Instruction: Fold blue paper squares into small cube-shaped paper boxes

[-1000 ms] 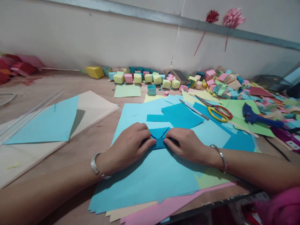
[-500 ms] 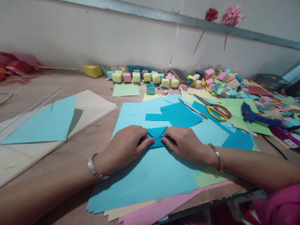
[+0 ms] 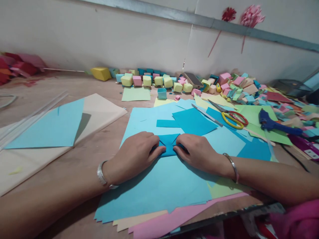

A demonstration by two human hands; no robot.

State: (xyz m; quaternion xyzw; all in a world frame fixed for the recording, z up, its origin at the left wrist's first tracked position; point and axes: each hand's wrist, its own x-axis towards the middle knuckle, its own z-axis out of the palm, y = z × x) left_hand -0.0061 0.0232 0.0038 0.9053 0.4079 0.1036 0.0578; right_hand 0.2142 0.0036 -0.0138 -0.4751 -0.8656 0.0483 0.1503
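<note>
A small folded piece of dark blue paper (image 3: pixel 169 142) lies between my two hands, with slanted creases near its upper corners. My left hand (image 3: pixel 138 151) pinches its left end, thumb along the lower edge. At the right end, my right hand (image 3: pixel 198 151) grips it the same way. Parts of the paper are covered by my fingers. Beneath it spreads a stack of light blue sheets (image 3: pixel 154 189). Just beyond my hands are a larger dark blue sheet (image 3: pixel 195 121) and a narrow dark blue strip (image 3: pixel 165 123).
Scissors (image 3: pixel 233 120), a pen-like silver tool (image 3: pixel 206 115) and a blue glue gun (image 3: pixel 276 124) lie to the right. Small paper boxes (image 3: pixel 158 80) line the wall, with a phone (image 3: pixel 193 79) among them. A cream sheet (image 3: pixel 99 108) is at left.
The view has shifted slightly, so everything sits a little further right. Both hands keep their hold on the folded paper, which looks almost the same.
</note>
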